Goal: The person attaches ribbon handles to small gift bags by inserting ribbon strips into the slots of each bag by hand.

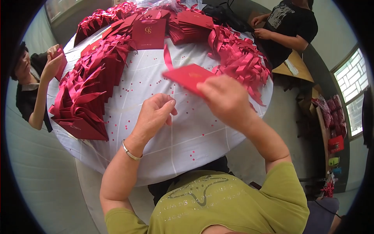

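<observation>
My right hand (228,97) grips a flat red paper gift bag (187,77) by its near right edge, tilted above the table and a little smeared by motion. A red ribbon (167,57) stands up by the bag's far left corner. My left hand (156,111), with a metal bracelet on its wrist, hovers over the white cloth nearer the middle. Its fingers are curled in, the thumb lies close against them, and nothing shows in them. Straight ahead, another red gift bag (149,35) with a gold mark leans against a stack of bags (191,27).
Rows of ribboned red bags line the round table's left (83,89) and right (241,54) sides. Small red dots are scattered over the white tablecloth (152,152). One person (33,84) holds a red bag at the left; another (290,31) stands at the far right.
</observation>
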Tool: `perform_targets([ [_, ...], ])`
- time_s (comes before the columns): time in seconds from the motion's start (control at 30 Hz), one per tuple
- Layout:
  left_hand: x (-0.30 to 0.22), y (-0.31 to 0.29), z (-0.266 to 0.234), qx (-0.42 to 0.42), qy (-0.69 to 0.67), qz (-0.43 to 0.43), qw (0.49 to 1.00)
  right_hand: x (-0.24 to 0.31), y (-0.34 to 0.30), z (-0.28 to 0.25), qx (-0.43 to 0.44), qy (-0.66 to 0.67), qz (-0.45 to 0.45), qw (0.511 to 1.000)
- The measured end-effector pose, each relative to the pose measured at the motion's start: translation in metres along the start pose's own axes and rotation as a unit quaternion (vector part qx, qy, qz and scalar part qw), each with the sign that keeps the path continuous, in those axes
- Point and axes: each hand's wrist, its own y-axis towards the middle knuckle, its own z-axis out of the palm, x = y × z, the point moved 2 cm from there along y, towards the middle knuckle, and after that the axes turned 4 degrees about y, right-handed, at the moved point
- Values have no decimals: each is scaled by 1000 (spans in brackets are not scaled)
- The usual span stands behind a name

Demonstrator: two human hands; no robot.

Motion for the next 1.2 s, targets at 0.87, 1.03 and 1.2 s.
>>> perform_targets([
  [0.87, -5, -11, 12, -107, 377, 277, 877, -19, -67, 23, 41, 147, 197, 968],
  [1.03, -3, -11, 13, -78, 391, 313, 862, -79, -88, 38, 106, 19, 150, 983],
  [1.2, -5, -14, 15, -37, 420, 277, 864, -85, -89, 44, 98, 43, 167, 980],
])
